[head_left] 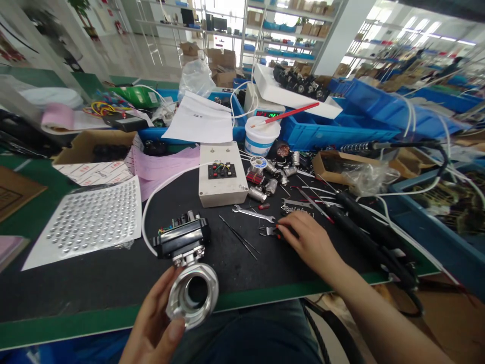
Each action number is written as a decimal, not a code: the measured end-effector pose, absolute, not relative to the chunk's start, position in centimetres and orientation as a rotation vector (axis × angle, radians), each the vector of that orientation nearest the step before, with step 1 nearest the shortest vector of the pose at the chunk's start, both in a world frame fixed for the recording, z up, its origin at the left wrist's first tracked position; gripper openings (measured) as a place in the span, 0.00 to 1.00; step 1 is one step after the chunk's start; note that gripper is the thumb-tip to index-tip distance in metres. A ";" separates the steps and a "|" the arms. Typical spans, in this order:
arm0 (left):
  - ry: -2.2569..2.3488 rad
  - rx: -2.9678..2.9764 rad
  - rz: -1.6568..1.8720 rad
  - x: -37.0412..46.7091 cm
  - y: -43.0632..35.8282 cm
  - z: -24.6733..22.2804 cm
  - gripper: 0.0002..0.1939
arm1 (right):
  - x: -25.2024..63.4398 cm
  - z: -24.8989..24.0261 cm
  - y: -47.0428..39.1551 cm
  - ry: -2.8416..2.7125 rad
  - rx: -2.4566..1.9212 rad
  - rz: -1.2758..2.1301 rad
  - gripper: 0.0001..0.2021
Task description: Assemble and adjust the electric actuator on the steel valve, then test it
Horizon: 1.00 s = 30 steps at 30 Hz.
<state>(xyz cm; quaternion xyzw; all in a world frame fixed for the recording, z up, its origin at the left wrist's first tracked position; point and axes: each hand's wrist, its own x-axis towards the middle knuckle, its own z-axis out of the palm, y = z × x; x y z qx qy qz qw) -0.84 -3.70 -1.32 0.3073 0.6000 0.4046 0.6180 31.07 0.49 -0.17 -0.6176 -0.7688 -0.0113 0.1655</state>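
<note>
My left hand (157, 318) holds a metal valve body (193, 296) by its ring, at the table's front edge. A black actuator housing (184, 237) with an exposed circuit board sits on top of the valve. Over the black mat, my right hand (303, 235) has its fingers closed at small pliers with red-orange handles (271, 231); its fingertips touch the handles. Just behind lies an open-end wrench (253, 214). Tweezers (239, 237) rest on the mat between my hands.
Behind the valve stands a beige box (222, 189) with terminals. Metal cylinders (257, 193) and a white tub (261, 139) are beside it. Left lies a sticker sheet (87, 217). Black-handled tools (364, 237) with cables lie right. Blue bins (326, 131) line the back.
</note>
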 end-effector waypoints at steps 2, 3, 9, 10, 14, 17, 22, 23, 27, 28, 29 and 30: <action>1.413 0.682 0.966 -0.4 -3.9 -0.8 0.38 | 29.8 0.6 2.8 -2.378 -1.802 -0.110 0.06; 1.438 0.683 1.001 -0.2 -4.0 -0.5 0.37 | 29.1 0.8 3.9 -2.461 -1.811 -0.129 0.06; 1.442 0.798 1.049 0.4 -4.4 0.5 0.34 | 25.5 0.5 8.0 -2.736 -1.764 -0.192 0.10; 1.438 0.834 1.086 0.4 -4.4 0.3 0.33 | 25.2 0.4 8.3 -2.758 -1.761 -0.204 0.11; 1.460 1.094 1.282 0.1 -5.1 -0.6 0.26 | 24.9 0.5 9.0 -2.800 -1.746 -0.194 0.08; 1.479 1.310 1.420 0.0 -5.9 -0.1 0.17 | 25.3 0.9 9.3 -2.820 -1.703 -0.104 0.06; 1.137 1.767 1.266 -0.1 -5.4 2.6 0.12 | 26.9 3.5 8.6 -2.788 -1.488 0.308 0.08; 0.986 1.902 1.143 0.0 -4.7 3.3 0.14 | 27.0 4.2 8.3 -2.721 -1.411 0.434 0.10; 0.605 2.219 0.597 1.5 -1.5 5.6 0.19 | 25.1 7.1 6.8 -2.680 -1.198 0.283 0.13; 0.608 2.256 0.546 2.1 -0.8 5.8 0.19 | 24.1 7.8 6.4 -2.768 -1.197 0.122 0.11; 0.610 2.318 0.540 2.7 -0.4 5.9 0.18 | 22.9 8.5 6.0 -2.869 -1.203 -0.017 0.09; 0.606 2.408 0.548 3.2 -0.1 5.7 0.18 | 21.8 9.2 5.7 -2.978 -1.216 -0.103 0.06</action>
